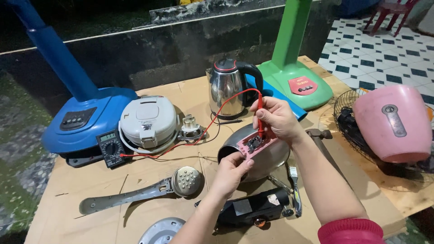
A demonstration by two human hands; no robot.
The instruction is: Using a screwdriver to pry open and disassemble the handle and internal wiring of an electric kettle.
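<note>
Left hand: the left hand (pixel 231 171), at lower centre of the frame, was closed in a pinch on the lower end of a small pink circuit board (pixel 256 145), thumb and fingers on its edge.
Right hand: the right hand (pixel 275 118), just right of centre, was closed around a red multimeter probe (pixel 260 118), its tip touching the dark parts on the board.
Board's place: it lay against the upturned polished steel kettle body (pixel 266 156) in mid-frame, on the plywood tabletop (pixel 135 180).
Handling, board: judged light, stiff and fragile; best taken by its bare edges, as here, away from the soldered parts.
Handling, kettle body: judged smooth and slippery, prone to roll on its round side (it looked hollow, so not heavy).
Probe lead: a thin, limp red wire (pixel 212 115) ran left to a black digital multimeter (pixel 110 148) with a dial, at left of centre.
Labels and panels: a small pale sticker sat on a black plastic kettle handle part (pixel 253 208) at lower centre; a red button panel (pixel 303 84) sat on the green fan base (pixel 294 77) at upper right; a dark button panel sat on the blue fan base (pixel 86 119) at left.
Nearby: a whole steel electric kettle (pixel 228 88) stood behind, upper centre.
</note>
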